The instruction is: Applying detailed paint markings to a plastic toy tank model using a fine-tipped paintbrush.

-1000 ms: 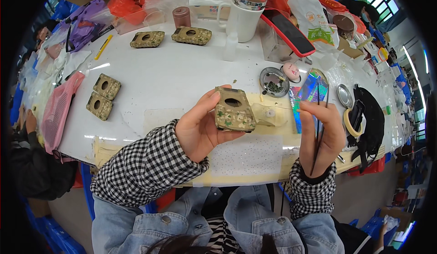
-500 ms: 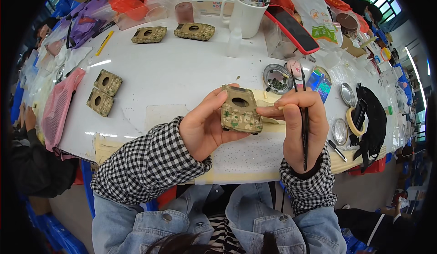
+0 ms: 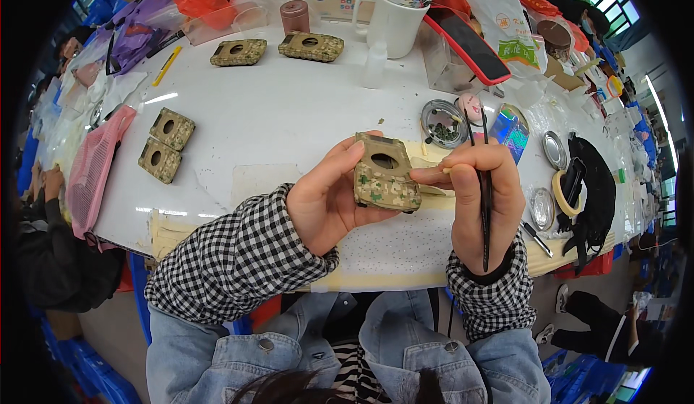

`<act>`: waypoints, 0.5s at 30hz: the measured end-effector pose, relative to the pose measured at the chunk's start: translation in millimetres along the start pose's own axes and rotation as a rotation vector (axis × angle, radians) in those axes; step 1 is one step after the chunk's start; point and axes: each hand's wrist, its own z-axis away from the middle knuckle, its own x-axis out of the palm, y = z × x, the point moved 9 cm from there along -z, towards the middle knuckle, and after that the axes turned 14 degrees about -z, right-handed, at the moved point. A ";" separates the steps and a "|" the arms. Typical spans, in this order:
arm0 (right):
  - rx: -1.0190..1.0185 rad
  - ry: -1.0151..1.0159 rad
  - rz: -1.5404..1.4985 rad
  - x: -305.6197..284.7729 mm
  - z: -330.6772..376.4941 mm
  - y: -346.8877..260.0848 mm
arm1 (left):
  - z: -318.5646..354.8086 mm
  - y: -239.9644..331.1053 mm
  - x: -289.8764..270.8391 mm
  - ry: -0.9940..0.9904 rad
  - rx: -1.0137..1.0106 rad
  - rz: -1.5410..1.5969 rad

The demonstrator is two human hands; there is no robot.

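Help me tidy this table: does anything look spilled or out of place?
A dark speck lies on the table, left of the dish of dark bits, so it looks stray. Nothing else clearly stands out.

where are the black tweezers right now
In the head view, the black tweezers are in the right hand, to the right of the camouflage model tank hull in the left hand, their tips pointing up toward the pink oval item.

The white table bears four camouflage shells; a white mug.
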 end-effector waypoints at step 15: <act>-0.178 0.032 0.635 -31.1 8.8 -8.4 | -1.2 3.5 -6.8 0.019 0.052 -0.004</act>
